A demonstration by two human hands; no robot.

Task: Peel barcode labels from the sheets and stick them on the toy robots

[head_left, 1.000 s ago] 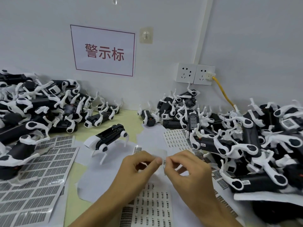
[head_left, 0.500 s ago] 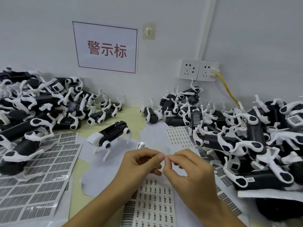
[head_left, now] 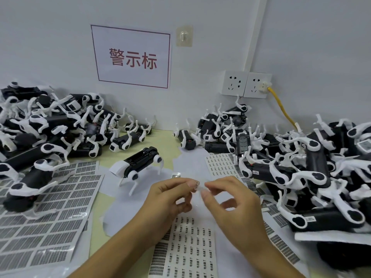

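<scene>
My left hand (head_left: 170,199) pinches a small barcode label (head_left: 196,186) that sticks up from its thumb and forefinger. My right hand (head_left: 230,205) pinches a thin clear strip (head_left: 201,189) just right of that label, a small gap between the two hands. Both hover above a sheet of small barcode labels (head_left: 186,249) near the front edge. One black and white toy robot dog (head_left: 138,165) stands upright on a white sheet behind my left hand.
Piles of black and white toy robots fill the left (head_left: 46,133) and the right (head_left: 311,173). A large sheet of grey labels (head_left: 46,217) lies at the left. Another label sheet (head_left: 220,165) lies behind my right hand. Wall sockets with a yellow cable (head_left: 281,107) are behind.
My hands have drawn slightly apart; the label now stands free on my left fingertips, with the clear strip left in my right hand. The view has shifted a little.
</scene>
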